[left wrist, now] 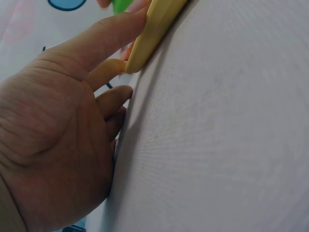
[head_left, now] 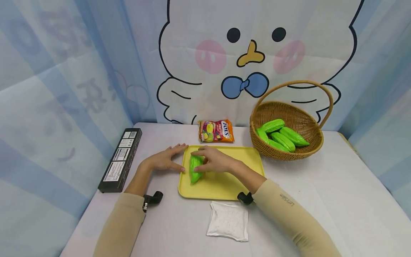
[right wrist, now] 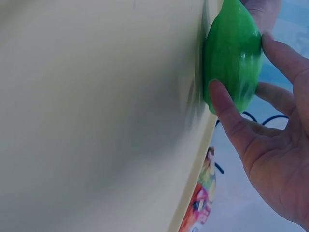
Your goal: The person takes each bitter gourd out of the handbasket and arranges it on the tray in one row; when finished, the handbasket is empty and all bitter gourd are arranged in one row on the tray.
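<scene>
On the left part of the yellow tray (head_left: pixel 229 184) lies a bright green, glossy gourd-like vegetable (head_left: pixel 194 165) with a tapered end. My right hand (head_left: pixel 218 159) holds it from above; in the right wrist view the thumb is on one side of the green vegetable (right wrist: pixel 234 58) and the fingers on the other. My left hand (head_left: pixel 164 159) is at the tray's left edge with its fingers spread. In the left wrist view, the thumb of the left hand (left wrist: pixel 63 111) touches the rim of the tray (left wrist: pixel 152 38), and the index fingertip is right at its corner.
A wicker basket (head_left: pixel 285 155) with several similar green vegetables (head_left: pixel 292 137) stands at the back right. Behind the tray lies an orange candy bag (head_left: pixel 216 131). A long black box (head_left: pixel 120 160) is at the left, and a white packet (head_left: pixel 228 221) lies in front.
</scene>
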The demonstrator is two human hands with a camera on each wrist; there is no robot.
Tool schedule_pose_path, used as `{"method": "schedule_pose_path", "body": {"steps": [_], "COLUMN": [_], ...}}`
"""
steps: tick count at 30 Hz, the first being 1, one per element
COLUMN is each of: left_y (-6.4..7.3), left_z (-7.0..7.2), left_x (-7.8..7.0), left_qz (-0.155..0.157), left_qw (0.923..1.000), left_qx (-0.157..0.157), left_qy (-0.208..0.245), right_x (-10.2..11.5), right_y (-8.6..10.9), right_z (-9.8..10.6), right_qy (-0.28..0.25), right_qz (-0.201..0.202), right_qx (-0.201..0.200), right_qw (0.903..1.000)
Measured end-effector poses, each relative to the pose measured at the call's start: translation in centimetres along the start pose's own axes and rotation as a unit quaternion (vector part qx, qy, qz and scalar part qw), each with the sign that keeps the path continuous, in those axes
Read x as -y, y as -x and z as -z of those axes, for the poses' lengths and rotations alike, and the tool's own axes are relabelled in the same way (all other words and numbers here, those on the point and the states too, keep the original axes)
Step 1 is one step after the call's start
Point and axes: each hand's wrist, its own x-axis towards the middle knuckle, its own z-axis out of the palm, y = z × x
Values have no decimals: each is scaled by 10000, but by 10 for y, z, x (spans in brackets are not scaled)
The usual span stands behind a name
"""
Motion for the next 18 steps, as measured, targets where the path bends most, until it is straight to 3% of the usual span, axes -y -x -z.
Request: {"method": "schedule_pose_path", "body": {"steps": [18], "left_y": [1], "left_z": [0], "left_x": [-2], "left_qz": [-9], "left_qw": [10000], "left_qx": [-15], "left_qy": [66], "right_x": [4], "right_y": [1], "right_z": [0], "right_qy": [200], "right_qz": [-59], "right_qx": [-64], "right_qw": [9998]}}
